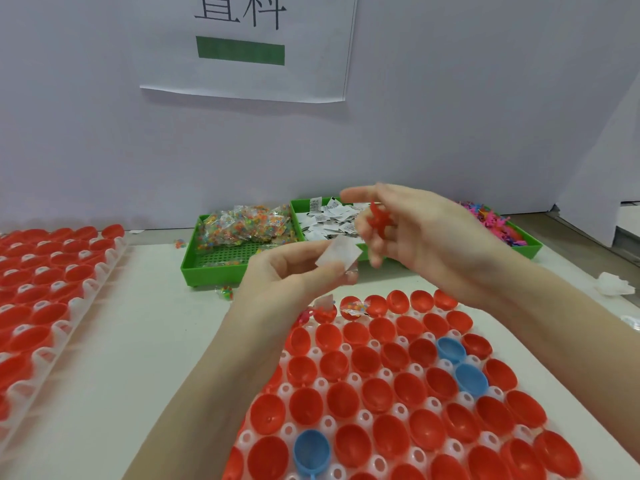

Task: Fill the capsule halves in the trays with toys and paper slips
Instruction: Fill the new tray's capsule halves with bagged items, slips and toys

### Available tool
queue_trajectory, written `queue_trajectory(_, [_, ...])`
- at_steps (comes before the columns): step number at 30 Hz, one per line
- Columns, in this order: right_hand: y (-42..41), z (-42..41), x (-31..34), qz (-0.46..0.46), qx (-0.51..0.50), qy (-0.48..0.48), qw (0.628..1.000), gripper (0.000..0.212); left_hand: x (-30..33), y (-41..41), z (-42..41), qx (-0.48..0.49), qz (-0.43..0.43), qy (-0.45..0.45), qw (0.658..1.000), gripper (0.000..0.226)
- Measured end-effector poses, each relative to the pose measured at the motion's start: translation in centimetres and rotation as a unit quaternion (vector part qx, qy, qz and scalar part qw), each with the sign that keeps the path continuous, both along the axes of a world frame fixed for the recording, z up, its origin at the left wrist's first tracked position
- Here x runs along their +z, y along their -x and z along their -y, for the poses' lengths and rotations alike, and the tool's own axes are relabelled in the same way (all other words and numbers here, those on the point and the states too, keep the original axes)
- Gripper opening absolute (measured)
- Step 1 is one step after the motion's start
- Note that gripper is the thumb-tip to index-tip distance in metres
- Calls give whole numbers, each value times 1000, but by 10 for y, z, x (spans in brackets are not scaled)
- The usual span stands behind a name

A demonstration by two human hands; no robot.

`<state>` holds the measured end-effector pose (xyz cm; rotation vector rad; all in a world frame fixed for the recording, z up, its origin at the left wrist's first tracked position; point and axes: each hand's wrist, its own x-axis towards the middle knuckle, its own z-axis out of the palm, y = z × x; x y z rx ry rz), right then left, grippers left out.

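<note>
Looks like a small packing workshop. Rows and rows of red capsule halves (377, 393) in white trays (460, 400) on a plain table (138, 341). Green bins (194, 265) full of toy bags (242, 223) and paper slips (329, 216). Bare white wall (450, 116) with a printed paper sign (249, 46).

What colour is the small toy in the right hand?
Red toy, pinched in the right hand; head view.

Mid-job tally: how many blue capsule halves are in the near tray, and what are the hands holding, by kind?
blue capsule halves: 3
paper slip, pinched in left hand: 1
red toy, held in right hand: 1
Total: 5
</note>
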<state>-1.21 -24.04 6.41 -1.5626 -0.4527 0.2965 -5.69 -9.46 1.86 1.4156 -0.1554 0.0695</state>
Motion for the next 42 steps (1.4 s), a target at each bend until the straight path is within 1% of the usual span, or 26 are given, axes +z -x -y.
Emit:
queue_trajectory(2, [3,5,1,-48,23,-87,995,29,1,0,0,7,-14,37,999,22])
queue_trajectory(3, [5,6,1,-50,32,-110,992,30,1,0,0,8,-23,59,998,18])
queue_trajectory(5, [8,9,0,-35,33,-128,991,29,2,0,2,15,-33,74,997,14])
queue_trajectory(10, [18,10,-4,15,-7,-111,994,25,4,1,4,29,-49,81,995,15])
queue_trajectory(13, [21,11,-6,21,-36,-101,994,23,3,1,5,44,-36,55,997,14])
queue_trajectory(16, [24,10,-13,38,-73,-59,995,21,4,3,8,52,-12,41,998,16])
queue_trajectory(19, [28,6,-17,52,-93,-79,991,22,5,6,12,69,10,5,998,10])
queue_trajectory(21, [31,5,-17,37,-102,-97,989,20,6,7,15,67,20,-1,998,9])
queue_trajectory(23, [33,3,-19,1,-119,-101,988,20,6,7,17,59,28,20,998,12])
queue_trajectory(25, [35,-1,-24,-35,-147,-106,983,23,7,8,19,30,37,57,997,16])
queue_trajectory(28, [35,-5,-29,-58,-184,-119,974,29,4,7,21,-4,42,94,995,26])
queue_trajectory(31, [36,-5,-30,-41,-210,-125,969,28,3,6,21,-18,33,124,992,28])
queue_trajectory(34, [37,-7,-31,13,-222,-119,968,20,3,7,23,-9,46,135,990,21])
queue_trajectory(35, [36,-6,-31,29,-221,-115,968,18,2,7,24,7,52,126,991,19])
queue_trajectory(37, [35,-2,-28,58,-203,-73,975,25,0,7,26,39,60,103,992,19])
queue_trajectory(39, [32,6,-22,100,-161,18,982,27,-1,9,27,64,63,74,993,29])
queue_trajectory(42, [28,14,-11,179,-118,141,967,15,-1,7,31,82,66,30,994,47])
